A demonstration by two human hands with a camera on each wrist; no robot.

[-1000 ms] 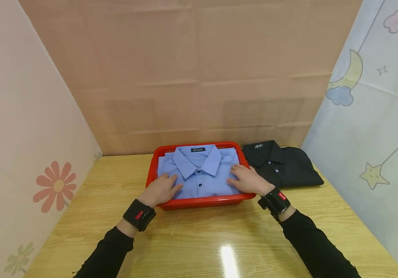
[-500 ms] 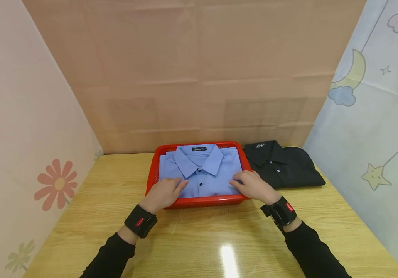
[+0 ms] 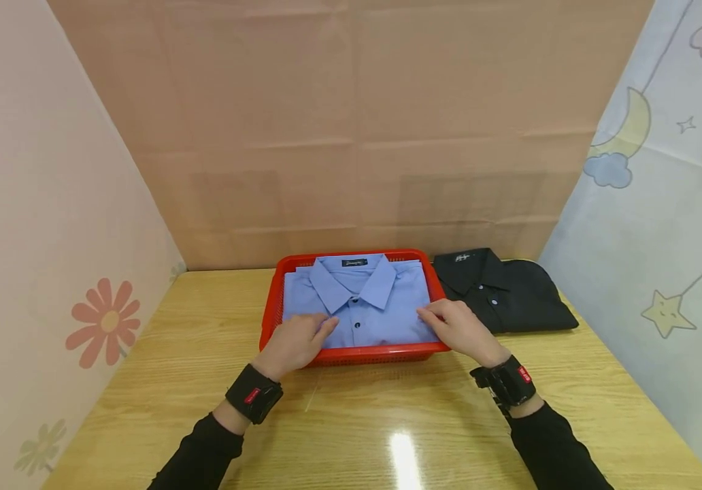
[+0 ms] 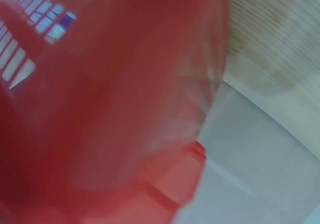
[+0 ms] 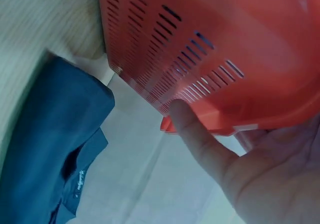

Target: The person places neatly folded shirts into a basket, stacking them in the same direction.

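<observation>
A folded light-blue collared shirt (image 3: 381, 328) with a dark neck label lies in a red plastic basket (image 3: 363, 356) in the head view. At the basket's front left corner, my left hand (image 3: 292, 346) grips the rim, its thumb reaching in over the shirt. My right hand (image 3: 464, 333) holds the front right corner, fingertips bent over the shirt's edge. In the right wrist view, one finger of the right hand (image 5: 265, 179) lies along the basket's slotted outer wall (image 5: 150, 34). Only the basket's blurred red side (image 4: 110, 94) fills the left wrist view; the left fingers are hidden there.
To the basket's right lies a folded black collared shirt (image 3: 513, 292). Both stand at the back of the wooden table (image 3: 351, 422), close to the brown paper-covered back wall (image 3: 339, 136). Patterned side walls (image 3: 681, 224) flank the table.
Both hands have drawn from spread over the blue shirt to the basket's front corners, with fingers now bent at the rim. The shirts stay in place, and the view has shifted slightly.
</observation>
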